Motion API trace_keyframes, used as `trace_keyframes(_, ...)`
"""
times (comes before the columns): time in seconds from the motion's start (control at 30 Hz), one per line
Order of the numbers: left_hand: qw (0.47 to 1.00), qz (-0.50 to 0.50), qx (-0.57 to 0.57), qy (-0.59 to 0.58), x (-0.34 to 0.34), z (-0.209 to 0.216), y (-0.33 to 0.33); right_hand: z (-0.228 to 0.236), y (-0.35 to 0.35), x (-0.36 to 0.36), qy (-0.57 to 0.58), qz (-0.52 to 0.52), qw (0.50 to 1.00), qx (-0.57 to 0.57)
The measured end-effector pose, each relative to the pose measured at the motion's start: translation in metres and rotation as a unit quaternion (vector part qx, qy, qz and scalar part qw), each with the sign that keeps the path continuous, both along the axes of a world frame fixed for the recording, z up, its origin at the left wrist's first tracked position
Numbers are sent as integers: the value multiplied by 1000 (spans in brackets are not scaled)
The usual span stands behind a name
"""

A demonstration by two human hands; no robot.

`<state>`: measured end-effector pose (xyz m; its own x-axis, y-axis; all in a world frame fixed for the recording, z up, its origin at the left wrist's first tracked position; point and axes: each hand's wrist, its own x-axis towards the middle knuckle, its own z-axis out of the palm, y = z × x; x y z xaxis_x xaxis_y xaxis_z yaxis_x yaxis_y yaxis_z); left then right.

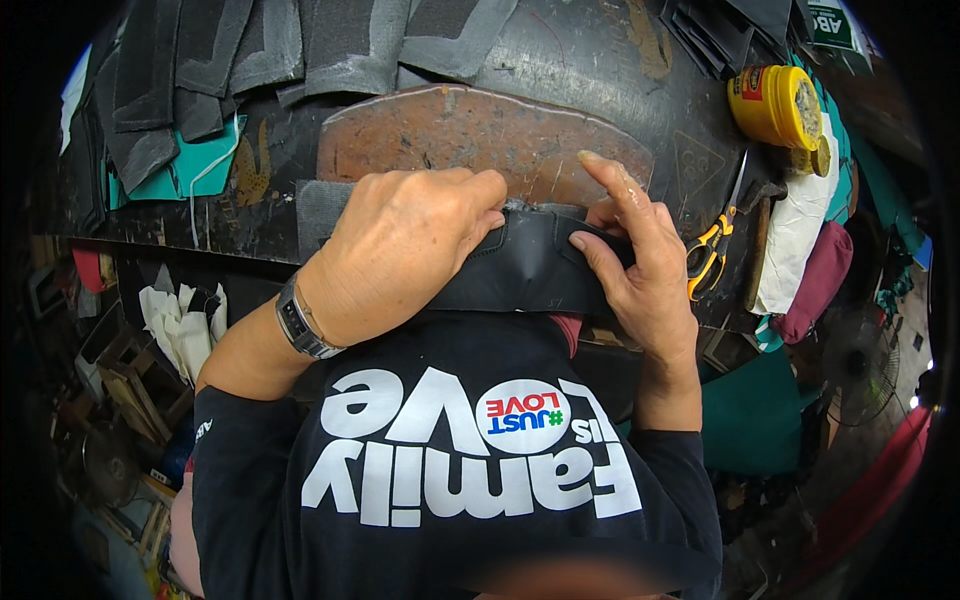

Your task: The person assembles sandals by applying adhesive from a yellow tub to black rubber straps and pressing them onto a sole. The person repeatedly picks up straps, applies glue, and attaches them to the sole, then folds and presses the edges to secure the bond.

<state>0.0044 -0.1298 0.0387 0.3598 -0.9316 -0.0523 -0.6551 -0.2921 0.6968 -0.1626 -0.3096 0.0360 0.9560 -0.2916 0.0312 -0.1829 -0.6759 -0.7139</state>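
A black leather piece (520, 262) with stitched curved seams lies across the table's near edge, in front of my body. My left hand (410, 235), a watch on its wrist, pinches the piece's upper edge between closed fingertips. At the other end, the thumb of my right hand (645, 245) presses on the leather. Its index finger sticks up and apart, while the other fingers curl at the edge, partly hidden. Under the work is a worn brown board (450, 135) with a curved far edge. A grey textured strip (318, 205) shows beside my left hand.
Several dark grey cut pieces (350, 45) lie along the far left, near a teal piece (205, 165) with white cord. Toward the right are a yellow tub (770, 105), yellow-handled scissors (710, 250), a white cloth (795, 230) and a maroon roll (815, 280).
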Motion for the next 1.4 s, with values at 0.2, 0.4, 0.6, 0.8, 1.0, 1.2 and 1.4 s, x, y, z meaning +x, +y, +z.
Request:
trace_keyframes(0.2,1000,-9,12,-4,0,0,-1,1,-2,-1,32,0,999,15)
trace_keyframes(0.4,1000,-18,3,-18,1,-2,-2,1,-3,-1,47,-4,999,23)
trace_keyframes(0.6,999,-20,17,-41,1,-4,-6,0,-4,1,49,-15,998,23)
trace_keyframes(0.8,992,-40,10,-116,0,0,-11,-3,-2,4,37,-35,998,21)
trace_keyframes(1.0,990,-52,-75,-104,15,-5,-15,0,-1,0,-4,15,1000,-26)
trace_keyframes(1.2,983,-100,-86,126,12,-10,-18,15,-1,-4,-44,66,993,-86)
trace_keyframes(1.4,927,-85,0,364,17,-2,-9,22,12,-10,-67,57,995,37)
